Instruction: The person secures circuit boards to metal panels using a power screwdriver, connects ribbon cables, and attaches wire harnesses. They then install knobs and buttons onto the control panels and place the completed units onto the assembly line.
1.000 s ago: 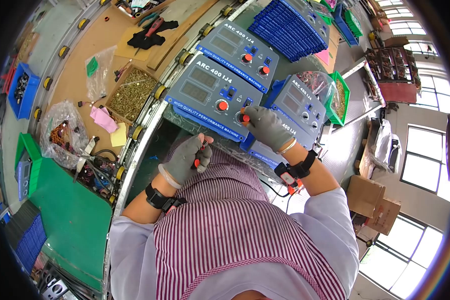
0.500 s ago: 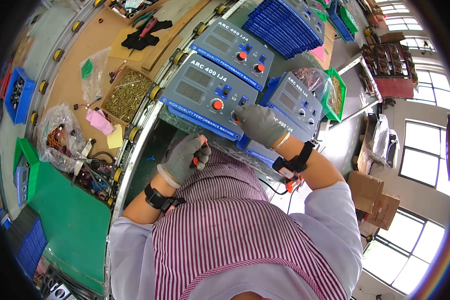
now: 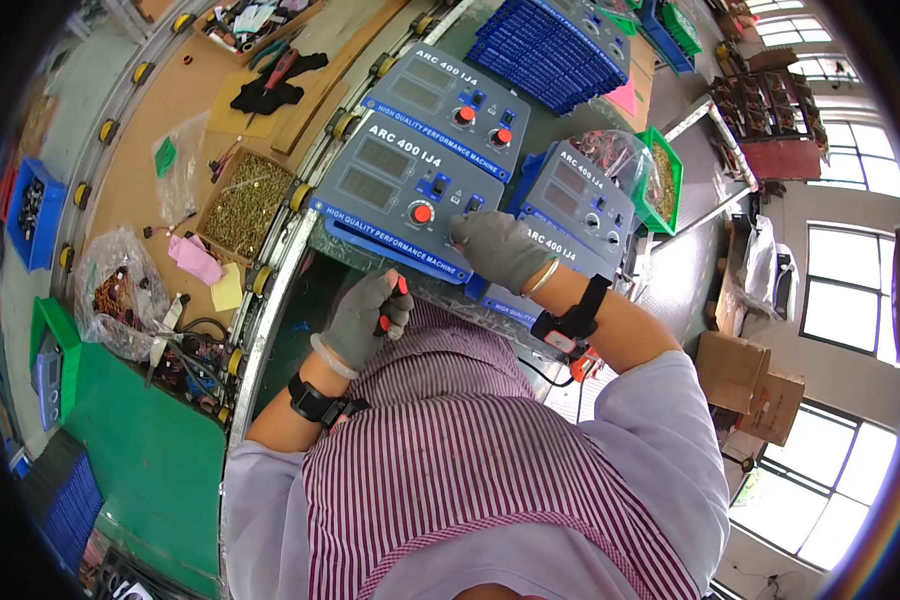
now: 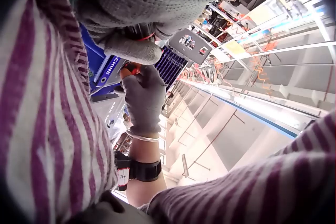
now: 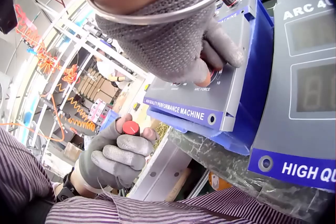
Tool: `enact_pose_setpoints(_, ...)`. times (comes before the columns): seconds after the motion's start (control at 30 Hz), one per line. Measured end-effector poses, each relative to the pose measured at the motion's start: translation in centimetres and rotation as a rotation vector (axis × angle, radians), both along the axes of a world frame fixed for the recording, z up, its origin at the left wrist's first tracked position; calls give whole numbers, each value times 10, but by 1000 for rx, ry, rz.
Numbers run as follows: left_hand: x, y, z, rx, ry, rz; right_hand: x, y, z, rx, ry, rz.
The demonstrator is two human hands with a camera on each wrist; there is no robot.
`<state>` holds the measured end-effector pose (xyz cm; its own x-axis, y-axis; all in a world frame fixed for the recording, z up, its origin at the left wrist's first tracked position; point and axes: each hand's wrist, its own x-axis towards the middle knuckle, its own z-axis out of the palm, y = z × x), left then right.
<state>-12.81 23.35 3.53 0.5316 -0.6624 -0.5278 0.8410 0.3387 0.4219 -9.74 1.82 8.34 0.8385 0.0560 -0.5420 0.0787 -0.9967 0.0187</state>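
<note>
My gloved right hand (image 3: 500,248) is at the lower right of the nearer ARC 400 IJ4 panel (image 3: 385,200). Thumb and fingers pinch a red knob (image 4: 135,70) over the ARC FORCE dial, mostly covered by the glove in the right wrist view. Another red knob (image 3: 422,214) sits on the same panel, left of that hand. In front of the panel's lower edge, my gloved left hand (image 3: 362,318) holds loose red knobs (image 5: 131,128), one by the thumb and fingertips and one lower by the curled fingers.
Behind stands a second panel (image 3: 440,95) with two red knobs. To the right are panels without red knobs (image 3: 575,185) and a green bin (image 3: 678,165). A blue stack (image 3: 530,60) stands farther back. A box of brass-coloured parts (image 3: 245,205) is left, beyond the roller rail.
The panels have shifted left in the head view. My right hand has turned over the dial, and its knob, visible earlier, is now hidden there. The left hand keeps its knobs.
</note>
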Motion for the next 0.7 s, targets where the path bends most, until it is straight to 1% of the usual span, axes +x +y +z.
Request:
enact_pose_setpoints(0.07,1,-1,5,19,-23,-8,4,-7,0,2,9,14)
enact_pose_setpoints(0.17,3,4,2,3,-21,-19,25,-33,22,200,-46,-136)
enact_pose_setpoints(0.23,2,6,-3,33,-31,4,55,-62,24,393,-216,-456)
enact_pose_setpoints(0.3,1,7,-2,64,-18,9,80,-85,14,505,-267,-737)
enact_pose_setpoints(0.43,4,7,2,94,17,21,101,-98,-7,458,-232,-832)
enact_pose_setpoints(0.53,4,9,-3,92,9,36,101,-95,-4,452,-191,-880)
enact_pose_setpoints(0.6,7,7,-4,83,11,35,101,-95,-2,425,-170,-903)
enact_pose_setpoints(0.7,10,4,0,68,23,40,100,-100,-11,463,-182,-895)
